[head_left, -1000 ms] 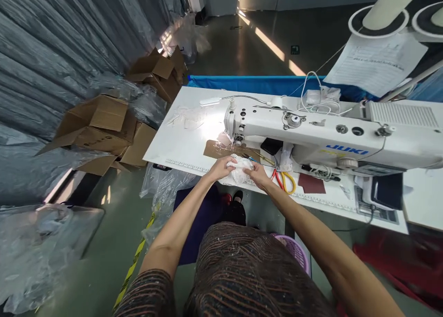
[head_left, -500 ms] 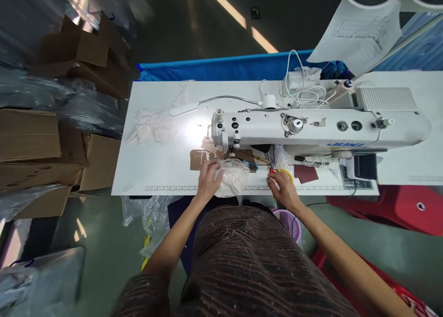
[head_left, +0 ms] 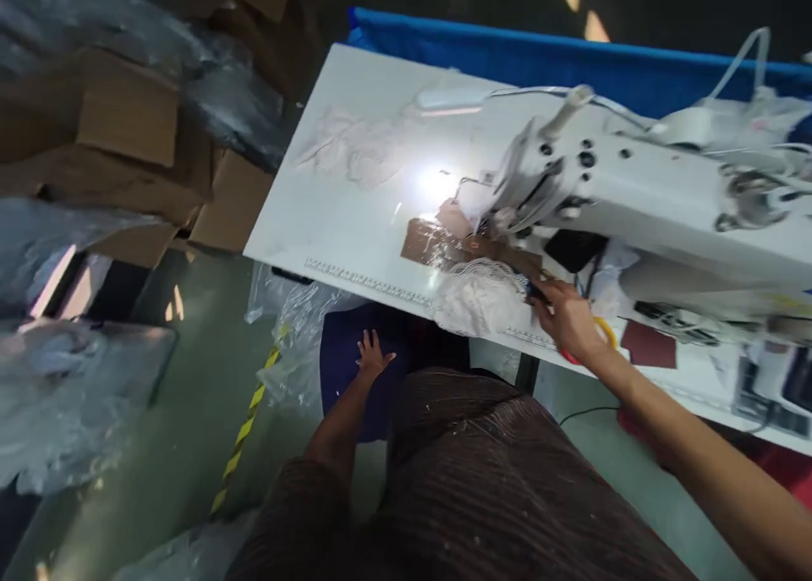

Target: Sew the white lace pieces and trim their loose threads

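Note:
My left hand (head_left: 373, 354) hangs below the table edge with its fingers spread and nothing in it, over a dark blue cloth (head_left: 342, 378). My right hand (head_left: 567, 319) rests on the white table (head_left: 342, 226), its fingers curled at a small dark thing beside a bunched white lace piece (head_left: 475, 298). The yellow and red handles of a pair of scissors (head_left: 607, 331) show from under that hand. The white sewing machine (head_left: 634, 200) stands just behind, its needle end over a brown card (head_left: 431, 243).
More lace pieces (head_left: 355, 145) lie at the table's far left under the lamp's glare. A dark red patch (head_left: 647, 344) lies right of my hand. Cardboard boxes (head_left: 127, 141) and plastic bags (head_left: 298, 336) crowd the floor on the left, by a yellow-black strip (head_left: 244, 433).
My left hand has left the lace and dropped below the table edge, now spread. My right hand moved left from the scissors toward the lace. The view swung left and tilted.

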### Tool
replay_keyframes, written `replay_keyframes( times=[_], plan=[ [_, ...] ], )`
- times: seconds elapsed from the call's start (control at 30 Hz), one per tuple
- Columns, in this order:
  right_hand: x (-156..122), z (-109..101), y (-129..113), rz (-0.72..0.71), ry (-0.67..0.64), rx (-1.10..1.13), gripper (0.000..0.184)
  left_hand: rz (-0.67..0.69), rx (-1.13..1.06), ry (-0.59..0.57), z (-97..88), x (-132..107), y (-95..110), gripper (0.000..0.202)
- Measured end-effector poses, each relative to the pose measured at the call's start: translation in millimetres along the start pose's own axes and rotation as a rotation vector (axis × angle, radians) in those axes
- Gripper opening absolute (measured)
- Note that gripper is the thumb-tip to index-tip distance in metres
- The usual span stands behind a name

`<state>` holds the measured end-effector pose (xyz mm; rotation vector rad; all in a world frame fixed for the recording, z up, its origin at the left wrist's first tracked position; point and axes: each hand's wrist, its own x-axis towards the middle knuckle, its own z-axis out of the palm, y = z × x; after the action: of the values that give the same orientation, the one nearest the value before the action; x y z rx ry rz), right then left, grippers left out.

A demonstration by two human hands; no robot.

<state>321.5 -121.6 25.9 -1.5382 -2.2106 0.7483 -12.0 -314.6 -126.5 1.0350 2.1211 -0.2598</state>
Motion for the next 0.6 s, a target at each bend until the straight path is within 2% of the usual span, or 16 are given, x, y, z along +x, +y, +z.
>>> replay_keyframes(
  times=[0.13,0.27,0.33,0.47,0.53,0.6],
  plan=[
    [-6.0,-1.2,11.1,0.112,-0.018,-0.086,0.028,-0.052,0.002,-0.078,46.8,4.2,-16.7,0.106],
    [-15.6,0.2,9.4,0.251,0.025,-0.122,0.013,-0.042,0.004,-0.091,73.4,-14.4,-27.8,0.116],
    [-18.7,0.4,3.8,0.309,0.06,-0.103,0.014,-0.034,0.009,-0.095,82.2,-32.1,-31.8,0.116],
    [-25.0,-4.1,-13.4,0.321,0.131,0.019,0.019,-0.012,0.03,-0.095,87.1,-68.4,-34.4,0.11],
    [-29.0,-7.4,-22.8,0.274,0.161,0.112,0.017,0.003,0.047,-0.081,80.5,-80.0,-31.5,0.105],
    [-31.6,-9.2,-31.1,0.215,0.173,0.205,0.013,0.028,0.067,-0.064,66.8,-85.3,-26.4,0.09]
  ],
)
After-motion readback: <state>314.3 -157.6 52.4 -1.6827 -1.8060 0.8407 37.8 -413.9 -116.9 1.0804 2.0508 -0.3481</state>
